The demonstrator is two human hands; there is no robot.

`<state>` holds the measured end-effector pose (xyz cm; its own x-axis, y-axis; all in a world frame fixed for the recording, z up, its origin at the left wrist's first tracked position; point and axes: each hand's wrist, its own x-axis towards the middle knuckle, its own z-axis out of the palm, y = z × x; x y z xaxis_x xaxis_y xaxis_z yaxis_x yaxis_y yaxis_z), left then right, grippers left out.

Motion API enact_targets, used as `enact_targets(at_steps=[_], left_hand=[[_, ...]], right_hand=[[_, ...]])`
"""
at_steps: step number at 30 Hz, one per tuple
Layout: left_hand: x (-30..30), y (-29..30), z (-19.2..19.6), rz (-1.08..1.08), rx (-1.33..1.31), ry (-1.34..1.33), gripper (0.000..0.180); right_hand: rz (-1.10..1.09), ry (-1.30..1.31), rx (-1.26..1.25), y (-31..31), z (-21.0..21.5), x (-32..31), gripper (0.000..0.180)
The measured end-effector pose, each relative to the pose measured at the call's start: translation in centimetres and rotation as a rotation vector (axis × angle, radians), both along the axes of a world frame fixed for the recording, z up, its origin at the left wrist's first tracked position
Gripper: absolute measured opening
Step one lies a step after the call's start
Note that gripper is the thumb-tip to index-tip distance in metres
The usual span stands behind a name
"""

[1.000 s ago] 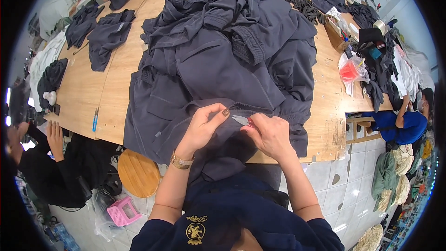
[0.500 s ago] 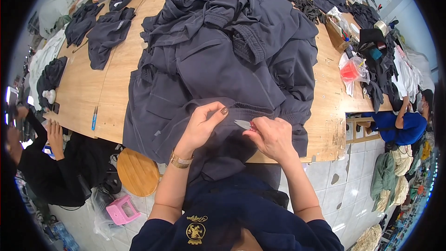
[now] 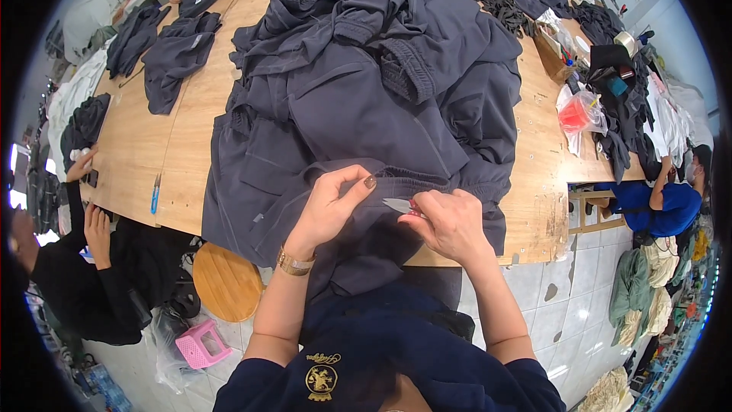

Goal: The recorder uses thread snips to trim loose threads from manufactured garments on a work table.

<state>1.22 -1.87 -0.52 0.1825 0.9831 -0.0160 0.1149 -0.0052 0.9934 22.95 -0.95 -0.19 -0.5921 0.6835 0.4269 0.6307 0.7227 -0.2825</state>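
Observation:
My left hand [image 3: 329,202], with a gold watch at its wrist, pinches thumb and forefinger together at the gathered elastic waistband of a dark grey garment [image 3: 343,248]. Any thread between those fingertips is too fine to make out. In my right hand [image 3: 451,223] is a pair of small thread snips [image 3: 396,204], red at the grip, its pointed metal blades aimed left toward my left fingertips. The garment drapes over the table's near edge toward my lap. Behind it rises a big heap of similar dark grey garments [image 3: 343,107] with elastic cuffs.
A blue cutter [image 3: 155,194] lies on the wooden table [image 3: 194,145], left of the heap. Co-workers sit at left and right; another handles cloth at the far left. A red container in a plastic bag [image 3: 578,114] stands right. A round stool [image 3: 226,281] and pink stool [image 3: 203,343] are below.
My hands and the snips have hardly moved. At left, a co-worker's hand has reached up toward the table edge. The far person's hands have shifted on the cloth.

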Motion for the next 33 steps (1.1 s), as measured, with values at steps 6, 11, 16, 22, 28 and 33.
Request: enact_targets(at_steps=[6, 11, 16, 22, 28, 33], left_hand=[[0.0, 0.0, 0.1, -0.004, 0.006, 0.01, 0.023], [0.0, 0.0, 0.1, 0.002, 0.011, 0.031, 0.023], [0.1, 0.0, 0.0, 0.019, 0.039, 0.04, 0.024], [0.1, 0.0, 0.3, 0.023, 0.024, 0.07, 0.024], [0.1, -0.1, 0.2, 0.012, -0.005, 0.053, 0.023], [0.1, 0.0, 0.0, 0.013, 0.027, 0.04, 0.022]], right_hand=[[-0.006, -0.002, -0.066, -0.2, 0.1, -0.1, 0.03], [-0.001, -0.008, -0.001, 0.0, 0.1, -0.1, 0.034], [-0.002, -0.061, -0.049, -0.2, 0.5, 0.1, 0.03], [-0.003, -0.065, -0.045, -0.3, 0.6, 0.0, 0.031], [-0.003, 0.028, -0.072, -0.4, 0.2, -0.2, 0.029], [-0.07, 0.301, -0.161, -0.6, -0.7, -0.6, 0.03]])
